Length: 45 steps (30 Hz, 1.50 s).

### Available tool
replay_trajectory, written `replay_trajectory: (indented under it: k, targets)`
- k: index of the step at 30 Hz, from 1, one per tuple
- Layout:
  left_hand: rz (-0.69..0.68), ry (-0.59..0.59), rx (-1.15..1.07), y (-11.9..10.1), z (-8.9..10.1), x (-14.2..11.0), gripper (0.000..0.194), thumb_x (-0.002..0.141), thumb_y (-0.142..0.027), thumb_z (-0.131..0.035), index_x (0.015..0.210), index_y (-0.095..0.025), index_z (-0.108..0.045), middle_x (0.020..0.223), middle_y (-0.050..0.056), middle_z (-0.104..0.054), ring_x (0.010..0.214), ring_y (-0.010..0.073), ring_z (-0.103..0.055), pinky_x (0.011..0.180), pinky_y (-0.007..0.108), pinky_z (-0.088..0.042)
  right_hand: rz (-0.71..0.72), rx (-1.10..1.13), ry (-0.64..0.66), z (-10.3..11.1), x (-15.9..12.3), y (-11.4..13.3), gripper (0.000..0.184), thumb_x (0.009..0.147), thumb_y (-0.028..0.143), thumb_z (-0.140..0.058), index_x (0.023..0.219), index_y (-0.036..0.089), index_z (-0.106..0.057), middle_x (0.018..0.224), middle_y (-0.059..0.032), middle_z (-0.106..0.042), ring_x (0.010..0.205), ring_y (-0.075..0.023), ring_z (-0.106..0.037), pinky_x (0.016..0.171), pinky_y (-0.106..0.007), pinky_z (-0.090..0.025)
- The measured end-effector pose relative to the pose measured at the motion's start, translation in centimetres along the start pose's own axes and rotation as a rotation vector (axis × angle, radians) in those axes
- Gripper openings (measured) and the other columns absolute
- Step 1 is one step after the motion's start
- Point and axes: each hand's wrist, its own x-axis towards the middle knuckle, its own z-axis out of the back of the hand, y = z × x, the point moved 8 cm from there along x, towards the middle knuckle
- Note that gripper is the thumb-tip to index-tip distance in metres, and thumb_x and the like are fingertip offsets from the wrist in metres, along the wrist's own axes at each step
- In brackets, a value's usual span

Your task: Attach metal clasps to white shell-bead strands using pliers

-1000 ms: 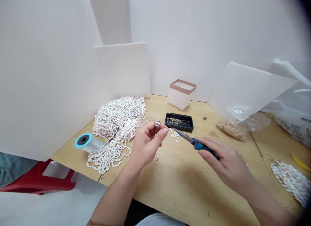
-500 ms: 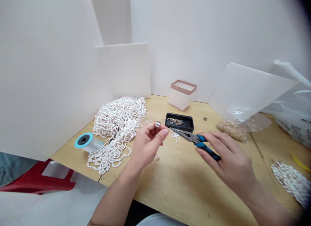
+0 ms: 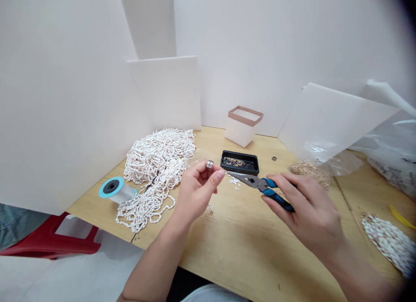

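My right hand (image 3: pixel 307 211) is wrapped around the blue and black handles of long-nose pliers (image 3: pixel 255 182). Their narrow jaws point left and meet the fingertips of my left hand (image 3: pixel 199 187), which pinches thumb against forefinger. Whatever lies in that pinch is too small to make out. A silver ring (image 3: pixel 209 164) sits on a left finger. Under this hand a short bit of beaded strand (image 3: pixel 211 209) shows. Just behind the plier tips are loose white beads (image 3: pixel 234 180) and a black tray (image 3: pixel 256 164) with small gold-coloured pieces in it.
A heap of white beaded strands (image 3: pixel 159 157) covers the table's left side, beside a spool of clear line (image 3: pixel 121 192). A white box with a brown rim (image 3: pixel 242 131) stands behind the tray. To the right lie a bag of tan pieces (image 3: pixel 310 172) and a white beaded bundle (image 3: pixel 388 241).
Both hands hold nearly the same place. The plier handles look squeezed slightly differently, and the right fingers have shifted a little on them.
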Motion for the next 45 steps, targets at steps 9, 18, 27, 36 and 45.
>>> replay_trajectory:
  k: [9,18,27,36,45]
  targets:
    - [0.126,0.023,-0.268,2.2,-0.8,0.3,0.026,0.083,-0.037,-0.077,0.086,-0.014,-0.067,0.065,-0.004,-0.048,0.052,0.0049,-0.044,0.048,0.017,-0.044,-0.001,-0.018,-0.018,-0.4,-0.2,0.1,0.046,0.085,0.019,-0.076,0.128,0.012,-0.058,0.107,-0.0194,-0.069,0.091,-0.0310,-0.066,0.083,-0.045,-0.053]
    - [0.310,0.170,-0.529,2.5,-2.9,-0.1,0.032,0.082,-0.037,-0.079,0.083,-0.014,-0.057,0.066,-0.007,-0.038,0.051,0.0031,-0.036,0.045,0.014,-0.041,-0.011,-0.027,-0.020,-0.4,-0.4,0.4,0.049,0.085,0.022,-0.077,0.130,0.014,-0.058,0.109,-0.0175,-0.070,0.092,-0.0299,-0.066,0.083,-0.044,-0.053]
    - [0.459,0.339,-0.704,3.0,-3.5,-0.6,0.030,0.082,-0.033,-0.079,0.084,-0.013,-0.057,0.073,-0.004,-0.042,0.050,0.0013,-0.034,0.044,0.013,-0.042,-0.061,0.108,-0.013,-0.1,0.1,-0.6,0.046,0.088,0.021,-0.074,0.131,0.015,-0.059,0.112,-0.0152,-0.068,0.099,-0.0278,-0.067,0.092,-0.042,-0.051]
    - [0.350,0.257,-0.564,2.8,-3.1,-0.2,0.036,0.081,-0.041,-0.079,0.078,-0.016,-0.054,0.069,-0.005,-0.041,0.051,0.0030,-0.039,0.049,0.016,-0.044,-0.024,0.050,0.013,0.0,0.2,-0.2,0.049,0.085,0.021,-0.076,0.131,0.015,-0.058,0.111,-0.0156,-0.067,0.097,-0.0296,-0.067,0.089,-0.044,-0.052]
    - [0.234,0.059,-0.512,2.6,-2.4,0.1,0.033,0.080,-0.039,-0.080,0.084,-0.014,-0.059,0.066,-0.005,-0.048,0.052,0.0047,-0.044,0.049,0.018,-0.044,-0.049,0.088,0.003,-0.3,0.4,0.4,0.047,0.088,0.020,-0.073,0.132,0.014,-0.057,0.111,-0.0164,-0.067,0.096,-0.0288,-0.066,0.087,-0.043,-0.053]
